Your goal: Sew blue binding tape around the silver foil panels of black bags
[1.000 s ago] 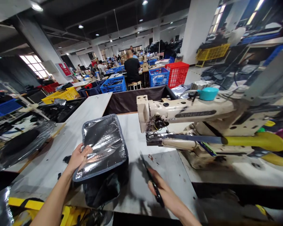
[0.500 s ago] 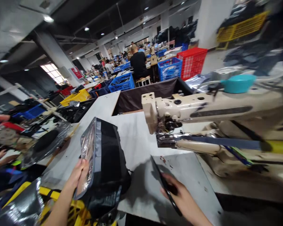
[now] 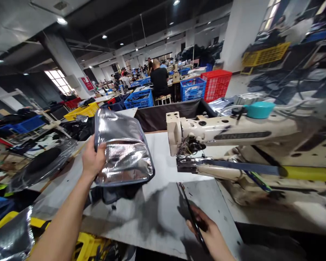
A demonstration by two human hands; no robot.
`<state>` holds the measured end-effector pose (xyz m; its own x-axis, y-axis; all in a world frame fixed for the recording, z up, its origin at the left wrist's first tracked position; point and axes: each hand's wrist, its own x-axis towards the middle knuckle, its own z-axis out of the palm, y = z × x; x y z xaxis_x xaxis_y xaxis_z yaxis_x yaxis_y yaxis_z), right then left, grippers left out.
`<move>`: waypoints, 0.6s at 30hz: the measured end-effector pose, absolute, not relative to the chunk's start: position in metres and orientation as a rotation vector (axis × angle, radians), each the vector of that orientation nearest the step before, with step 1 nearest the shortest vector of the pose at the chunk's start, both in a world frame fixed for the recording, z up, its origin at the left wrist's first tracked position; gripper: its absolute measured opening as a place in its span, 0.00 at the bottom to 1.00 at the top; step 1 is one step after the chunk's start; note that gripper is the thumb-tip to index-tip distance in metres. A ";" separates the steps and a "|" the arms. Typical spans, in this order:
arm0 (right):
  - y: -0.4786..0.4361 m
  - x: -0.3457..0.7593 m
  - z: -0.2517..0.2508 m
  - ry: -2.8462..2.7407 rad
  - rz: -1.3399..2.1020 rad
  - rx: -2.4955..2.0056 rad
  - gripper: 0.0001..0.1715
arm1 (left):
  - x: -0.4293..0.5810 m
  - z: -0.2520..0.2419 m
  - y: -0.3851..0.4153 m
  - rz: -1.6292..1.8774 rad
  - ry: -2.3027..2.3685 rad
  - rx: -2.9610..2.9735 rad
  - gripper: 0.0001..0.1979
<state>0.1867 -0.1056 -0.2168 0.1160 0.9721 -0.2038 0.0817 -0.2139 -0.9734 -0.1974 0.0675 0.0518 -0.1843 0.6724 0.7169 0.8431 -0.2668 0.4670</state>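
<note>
A red crate (image 3: 216, 86) stands right beside a blue crate (image 3: 191, 95).

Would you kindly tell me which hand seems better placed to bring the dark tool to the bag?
Probably the right hand: it holds the dark tool above the worktable. The left hand is occupied, gripping the silvery-faced bag by its edge.

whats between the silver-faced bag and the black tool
In the head view, only white tabletop, crossed by dark shadow, shows between the silver-faced bag and the black tool in the right hand.
</note>
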 end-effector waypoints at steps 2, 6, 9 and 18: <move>-0.111 0.184 -0.216 -1.044 1.216 -1.473 0.41 | -0.159 0.088 0.090 -1.332 -1.446 -1.935 0.32; -0.121 0.177 -0.214 -0.959 1.182 -1.403 0.43 | -0.110 0.122 0.154 -1.442 -1.320 -1.962 0.32; -0.125 0.176 -0.204 -0.927 1.152 -1.362 0.43 | -0.095 0.092 0.193 -1.381 -1.573 -2.148 0.31; -0.107 0.181 -0.157 -0.893 1.101 -1.300 0.45 | -0.025 -0.110 0.095 -1.445 -1.919 -2.849 0.17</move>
<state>0.1807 -0.1069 -0.1573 0.2690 0.9594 -0.0848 -0.1154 -0.0553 -0.9918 -0.0251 0.0945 -0.1102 0.2380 0.9360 0.2594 0.5078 -0.3476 0.7883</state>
